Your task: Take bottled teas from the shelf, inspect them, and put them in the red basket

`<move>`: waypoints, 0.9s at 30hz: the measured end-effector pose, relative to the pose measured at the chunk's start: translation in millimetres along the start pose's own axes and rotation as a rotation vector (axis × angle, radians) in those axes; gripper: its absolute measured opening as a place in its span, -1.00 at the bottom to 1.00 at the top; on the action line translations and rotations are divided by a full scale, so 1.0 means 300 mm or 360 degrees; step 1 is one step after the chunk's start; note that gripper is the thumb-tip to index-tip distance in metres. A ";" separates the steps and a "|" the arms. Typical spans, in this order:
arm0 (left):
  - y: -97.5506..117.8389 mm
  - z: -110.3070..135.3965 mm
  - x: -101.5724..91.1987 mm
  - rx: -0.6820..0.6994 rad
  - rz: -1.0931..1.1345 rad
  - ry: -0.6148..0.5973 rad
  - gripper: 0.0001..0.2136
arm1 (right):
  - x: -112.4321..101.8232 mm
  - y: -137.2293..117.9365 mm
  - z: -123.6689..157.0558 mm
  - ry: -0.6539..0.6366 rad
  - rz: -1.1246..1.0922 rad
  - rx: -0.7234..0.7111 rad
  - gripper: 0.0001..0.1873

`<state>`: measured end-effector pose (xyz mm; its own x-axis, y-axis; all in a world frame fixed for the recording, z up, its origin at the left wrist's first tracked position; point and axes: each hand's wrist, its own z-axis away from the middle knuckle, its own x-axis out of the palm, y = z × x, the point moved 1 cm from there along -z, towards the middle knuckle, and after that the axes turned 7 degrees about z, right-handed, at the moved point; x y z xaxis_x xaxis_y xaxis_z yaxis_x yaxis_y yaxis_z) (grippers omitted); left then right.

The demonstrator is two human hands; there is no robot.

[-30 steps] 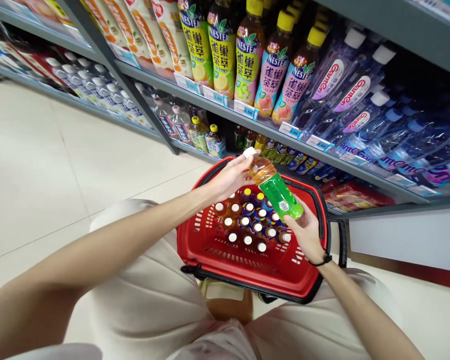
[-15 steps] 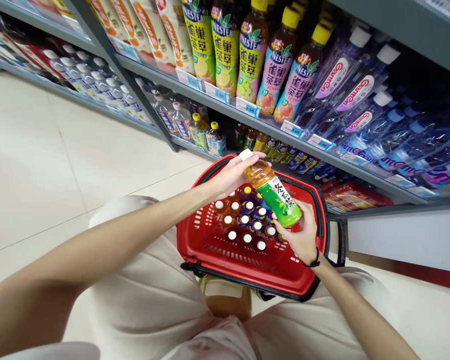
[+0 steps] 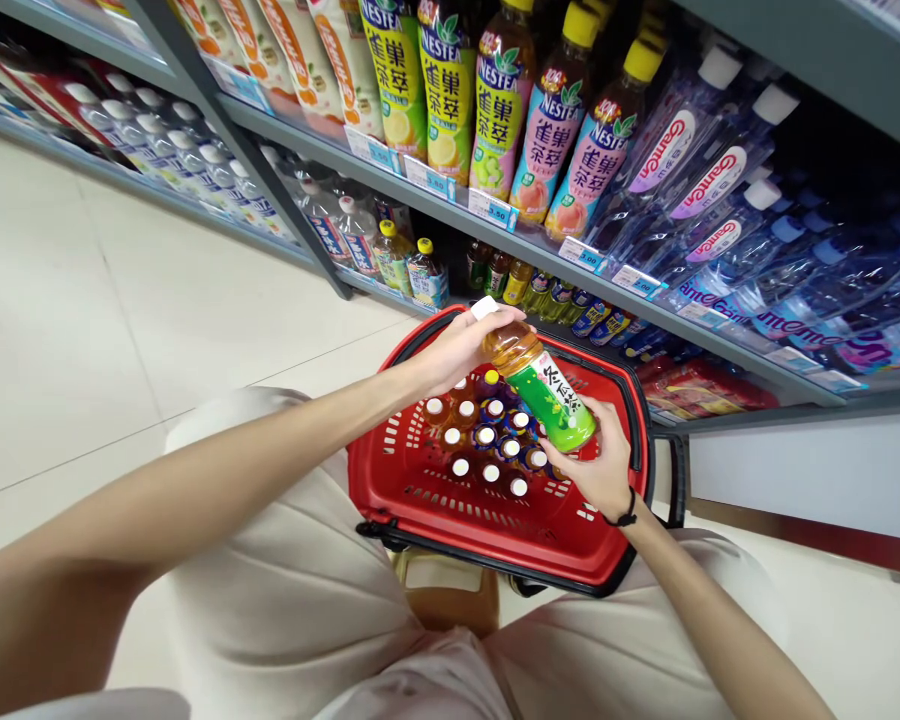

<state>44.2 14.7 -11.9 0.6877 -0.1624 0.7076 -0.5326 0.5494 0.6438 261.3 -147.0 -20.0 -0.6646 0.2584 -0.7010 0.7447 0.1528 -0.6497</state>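
Note:
A drink bottle [image 3: 544,392] with a green and white label, amber liquid and a white cap is held tilted above the red shopping basket [image 3: 450,520]. My left hand [image 3: 471,348] is closed around its neck just below the cap. Around the bottle's base, the fingers and thumb of my right hand [image 3: 601,462] are closed; a black band circles that wrist. Below the held bottle, several capped bottles [image 3: 486,436] stand upright in the basket, most with white caps and one with a yellow cap. The held bottle and my hands hide part of them.
Just beyond the basket rises a drinks shelf [image 3: 420,180] with Nestea bottles [image 3: 495,120] and clear water bottles [image 3: 690,170]. Smaller bottles [image 3: 521,280] fill its lower level. My knees flank the basket, and pale floor tiles [image 3: 67,300] stretch to the left.
Both hands still grip the bottle, at nearly the same tilt. The whole view has shifted slightly, so basket, hands and bottle appear a little further left.

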 end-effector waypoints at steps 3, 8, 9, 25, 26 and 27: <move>-0.002 0.000 -0.008 0.0073 -0.0058 -0.0040 -0.68 | 0.003 0.005 0.006 -0.0133 -0.0236 0.0195 -0.30; 0.005 0.005 -0.009 0.0126 -0.0089 -0.0114 -0.62 | 0.013 -0.012 0.002 -0.0266 -0.0746 0.0552 -0.34; 0.006 0.008 -0.007 0.0132 -0.0089 -0.0116 -0.62 | 0.015 -0.019 -0.001 -0.0287 -0.0846 0.0630 -0.34; -0.029 0.017 0.000 0.0134 -0.0124 -0.0216 -0.47 | 0.018 -0.034 -0.041 -0.0869 -0.1783 0.1151 -0.32; -0.034 0.011 -0.003 0.0146 -0.0150 -0.0224 -0.47 | 0.017 -0.029 -0.044 -0.0895 -0.1817 0.1150 -0.30; -0.040 0.006 -0.006 0.0156 -0.0169 -0.0235 -0.45 | 0.017 -0.023 -0.047 -0.0907 -0.1838 0.1145 -0.29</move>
<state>48.4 7.0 -20.4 0.6668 -0.3376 0.6644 -0.5112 0.4416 0.7374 253.5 -133.4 -15.0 -0.9161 -0.1019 0.3878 -0.2794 -0.5315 -0.7997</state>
